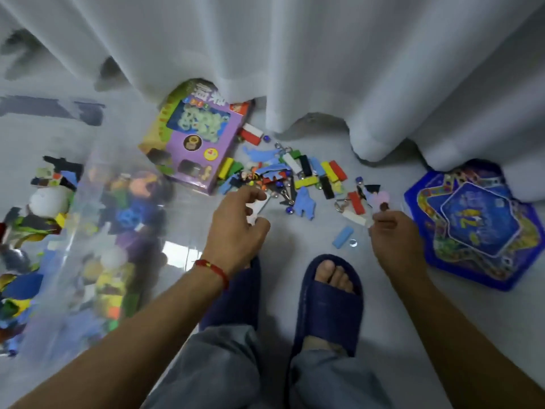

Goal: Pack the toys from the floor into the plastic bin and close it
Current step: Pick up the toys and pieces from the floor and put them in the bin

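In the head view, the left hand [239, 219] pinches a small white block [256, 211] at the near edge of the toy pile [298, 175] on the floor [295, 240]. The right hand [392, 231] has curled fingers around some small pieces, which I cannot identify. The plastic bin [88, 231], already holding many toys, stands at the left. I think it is better to gather several pieces per handful, then carry them low over the bin's rim.

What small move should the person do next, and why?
Probably carry the left hand to the clear plastic bin at the left and drop the white block its fingers pinch. Many toys are still on the floor, and the bin looks open.
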The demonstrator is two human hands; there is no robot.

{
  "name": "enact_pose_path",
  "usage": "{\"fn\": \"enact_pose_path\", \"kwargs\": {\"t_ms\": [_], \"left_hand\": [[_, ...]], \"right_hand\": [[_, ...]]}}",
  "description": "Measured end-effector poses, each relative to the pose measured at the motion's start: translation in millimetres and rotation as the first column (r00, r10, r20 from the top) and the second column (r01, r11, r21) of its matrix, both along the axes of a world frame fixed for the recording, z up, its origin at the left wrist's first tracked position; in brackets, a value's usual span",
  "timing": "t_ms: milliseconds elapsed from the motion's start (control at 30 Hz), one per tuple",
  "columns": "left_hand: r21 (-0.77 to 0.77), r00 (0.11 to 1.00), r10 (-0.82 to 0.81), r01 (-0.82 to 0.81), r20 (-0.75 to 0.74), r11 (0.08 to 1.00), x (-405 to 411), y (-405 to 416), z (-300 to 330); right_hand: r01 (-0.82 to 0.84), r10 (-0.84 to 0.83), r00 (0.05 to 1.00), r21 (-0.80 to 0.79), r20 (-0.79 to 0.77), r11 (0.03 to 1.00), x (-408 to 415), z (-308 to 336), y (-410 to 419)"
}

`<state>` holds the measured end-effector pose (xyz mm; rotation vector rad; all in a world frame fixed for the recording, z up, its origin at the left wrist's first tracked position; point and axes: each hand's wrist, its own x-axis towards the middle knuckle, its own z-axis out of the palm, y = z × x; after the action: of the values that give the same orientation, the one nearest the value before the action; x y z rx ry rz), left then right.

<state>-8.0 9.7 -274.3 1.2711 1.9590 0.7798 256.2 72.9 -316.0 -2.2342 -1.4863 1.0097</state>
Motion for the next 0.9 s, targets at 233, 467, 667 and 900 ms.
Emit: {"fn": "enact_pose_path", "kwargs": {"t_ms": [233, 467, 667, 900], "left_hand": [[-0.179, 0.95, -0.268, 0.239, -0.16, 0.954, 14, 14, -62], [-0.104, 0.949, -0.252, 0.235, -0.191, 0.966, 24, 26, -68], [-0.069, 0.935, -0.29, 0.281, -0.205, 0.957, 29, 33, -68], [-0.038, 0.926, -0.329, 0.328, -0.187, 0.944, 38, 39, -65]], "right_hand": [[-0.124, 0.124, 0.987, 0.0, 0.104, 0.992, 28, -35, 2], [-0.262, 0.292, 0.898, -0.132, 0.329, 0.956, -4, -41, 72], [-0.285, 0.29, 0.921, -0.058, 0.26, 0.957, -1, -46, 88], [-0.385, 0.43, 0.855, -0.2, 0.291, 0.901, 0, -37, 95]]}}
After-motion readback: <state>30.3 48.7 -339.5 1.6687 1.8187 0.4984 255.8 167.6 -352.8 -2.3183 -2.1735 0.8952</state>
